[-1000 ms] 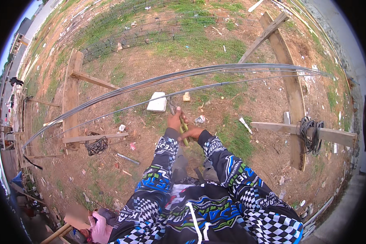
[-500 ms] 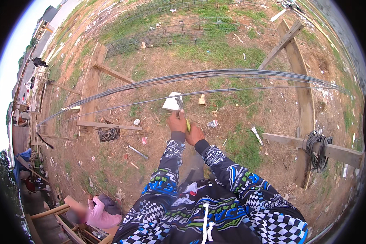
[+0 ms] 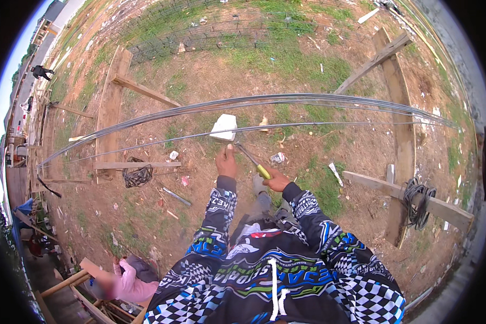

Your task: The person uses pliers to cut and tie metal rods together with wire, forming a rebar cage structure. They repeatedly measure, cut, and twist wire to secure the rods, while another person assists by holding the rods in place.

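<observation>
My right hand (image 3: 276, 180) is closed round the yellow-green grip of a hand tool (image 3: 250, 158) with a grey metal shaft; its kind is unclear. The shaft slants up and left, its tip close to my left hand (image 3: 226, 161). The left hand's fingers are curled with the thumb up, just below a thin steel bar (image 3: 286, 126); what they hold, if anything, is hidden. Farther off, a bundle of long steel bars (image 3: 243, 101) runs across from left to right. A white block-like piece (image 3: 224, 123) shows behind the single bar.
Plank stands with wooden arms rise at left (image 3: 109, 102) and right (image 3: 398, 102). Coils of dark wire hang at left (image 3: 137, 174) and right (image 3: 419, 202). A person in pink (image 3: 129, 283) is at lower left. Wire-like steel frames (image 3: 210, 38) lie on the far grass.
My right hand has moved right and down with the tool, away from the left hand. My left hand has shifted slightly left. The view has shifted a little.
</observation>
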{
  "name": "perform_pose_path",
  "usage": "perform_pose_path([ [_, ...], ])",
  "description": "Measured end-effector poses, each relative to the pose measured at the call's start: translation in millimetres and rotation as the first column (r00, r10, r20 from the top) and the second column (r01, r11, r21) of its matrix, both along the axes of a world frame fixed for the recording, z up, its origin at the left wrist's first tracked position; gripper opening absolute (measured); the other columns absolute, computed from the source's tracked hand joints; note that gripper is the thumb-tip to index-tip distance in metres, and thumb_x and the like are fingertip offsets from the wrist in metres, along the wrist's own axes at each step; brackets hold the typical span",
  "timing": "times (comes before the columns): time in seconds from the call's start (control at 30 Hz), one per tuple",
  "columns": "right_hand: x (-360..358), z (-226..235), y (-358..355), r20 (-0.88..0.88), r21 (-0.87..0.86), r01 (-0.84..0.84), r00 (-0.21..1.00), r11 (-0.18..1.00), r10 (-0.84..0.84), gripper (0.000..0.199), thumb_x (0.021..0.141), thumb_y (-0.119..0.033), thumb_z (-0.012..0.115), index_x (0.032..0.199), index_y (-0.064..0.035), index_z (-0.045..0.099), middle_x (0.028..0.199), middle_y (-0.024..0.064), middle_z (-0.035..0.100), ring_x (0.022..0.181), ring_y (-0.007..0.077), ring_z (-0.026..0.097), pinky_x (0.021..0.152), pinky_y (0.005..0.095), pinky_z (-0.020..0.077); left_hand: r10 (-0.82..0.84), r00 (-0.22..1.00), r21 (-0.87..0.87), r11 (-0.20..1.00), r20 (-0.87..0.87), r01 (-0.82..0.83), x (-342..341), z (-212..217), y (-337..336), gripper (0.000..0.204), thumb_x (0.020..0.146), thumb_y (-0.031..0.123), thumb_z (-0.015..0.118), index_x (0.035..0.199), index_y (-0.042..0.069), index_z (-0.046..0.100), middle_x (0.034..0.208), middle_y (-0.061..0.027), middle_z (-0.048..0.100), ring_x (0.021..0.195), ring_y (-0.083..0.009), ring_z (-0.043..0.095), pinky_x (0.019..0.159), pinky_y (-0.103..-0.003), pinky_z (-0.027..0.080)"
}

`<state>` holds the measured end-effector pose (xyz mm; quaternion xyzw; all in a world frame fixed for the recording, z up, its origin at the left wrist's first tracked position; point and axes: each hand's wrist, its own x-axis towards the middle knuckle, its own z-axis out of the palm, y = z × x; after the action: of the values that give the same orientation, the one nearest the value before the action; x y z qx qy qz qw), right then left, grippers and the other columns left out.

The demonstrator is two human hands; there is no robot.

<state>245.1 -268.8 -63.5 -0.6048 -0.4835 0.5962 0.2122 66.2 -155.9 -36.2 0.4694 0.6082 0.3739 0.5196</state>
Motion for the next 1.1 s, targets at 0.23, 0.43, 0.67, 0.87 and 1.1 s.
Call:
perform_pose_path([
  [0.23, 22.4, 5.1, -10.5, -0.398, -0.271, 0.128, 0.887, 0.954, -0.232, 0.082, 0.077, -0.003, 0.062, 0.149, -0.0261, 0.030, 0.108, 0.0108, 0.064, 0.096, 0.0248, 0.062, 0.088, 0.0356, 0.0487, -0.213, 0.941, 0.400, 0.864, -0.262, 0.307, 2.5, 41.9, 32.2, 0.034, 0.097, 0.031, 0.054, 0.081, 0.003, 0.062, 0.055, -0.0024, 0.048, 0.052, -0.0114, 0.042, 0.050, -0.030, 0.034],
  [0.43, 15.3, 42.0, -4.0, -0.093, 0.066, 0.203, 0.976, 0.977, -0.197, 0.059, 0.085, -0.005, 0.056, 0.142, -0.0073, 0.041, 0.101, 0.0100, 0.066, 0.082, 0.0189, 0.064, 0.076, 0.0332, 0.0524, -0.131, 0.957, 0.300, 0.931, -0.259, 0.209, -10.9, 52.7, 29.0, 0.034, 0.097, 0.031, 0.056, 0.086, 0.000, 0.064, 0.070, -0.0032, 0.060, 0.065, -0.0099, 0.051, 0.058, -0.030, 0.039],
  [0.67, -2.8, 62.7, -0.5, -0.567, -0.276, 0.289, 0.721, 0.917, -0.398, 0.060, 0.088, -0.004, 0.055, 0.145, -0.0092, 0.035, 0.117, 0.0101, 0.066, 0.087, 0.0187, 0.068, 0.077, 0.0317, 0.0518, -0.298, 0.953, 0.205, 0.931, -0.048, 0.301, -27.1, 46.3, 37.1, 0.026, 0.093, 0.024, 0.062, 0.091, -0.001, 0.067, 0.077, -0.0027, 0.064, 0.070, -0.0078, 0.052, 0.061, -0.026, 0.040],
  [0.87, -17.9, 68.1, -4.3, -0.480, -0.287, 0.281, 0.785, 0.916, -0.391, 0.066, 0.090, -0.004, 0.053, 0.150, -0.0153, 0.027, 0.125, 0.0130, 0.061, 0.098, 0.0230, 0.066, 0.083, 0.0340, 0.0502, -0.404, 0.902, 0.245, 0.868, -0.154, 0.431, -39.1, 34.8, 34.6, 0.023, 0.092, 0.019, 0.062, 0.089, -0.003, 0.066, 0.105, -0.0115, 0.063, 0.097, -0.0192, 0.058, 0.080, -0.031, 0.045],
  [1.1, -22.9, 51.4, -14.4, -0.497, -0.253, 0.315, 0.769, 0.914, -0.403, 0.064, 0.092, -0.003, 0.052, 0.150, -0.0151, 0.028, 0.126, 0.0127, 0.059, 0.101, 0.0225, 0.065, 0.084, 0.0349, 0.0505, -0.522, 0.851, 0.296, 0.824, 0.065, 0.483, -36.9, 34.1, 34.4, 0.022, 0.094, 0.016, 0.058, 0.095, -0.005, 0.064, 0.148, -0.0197, 0.037, 0.138, -0.0356, 0.034, 0.109, -0.042, 0.033],
])
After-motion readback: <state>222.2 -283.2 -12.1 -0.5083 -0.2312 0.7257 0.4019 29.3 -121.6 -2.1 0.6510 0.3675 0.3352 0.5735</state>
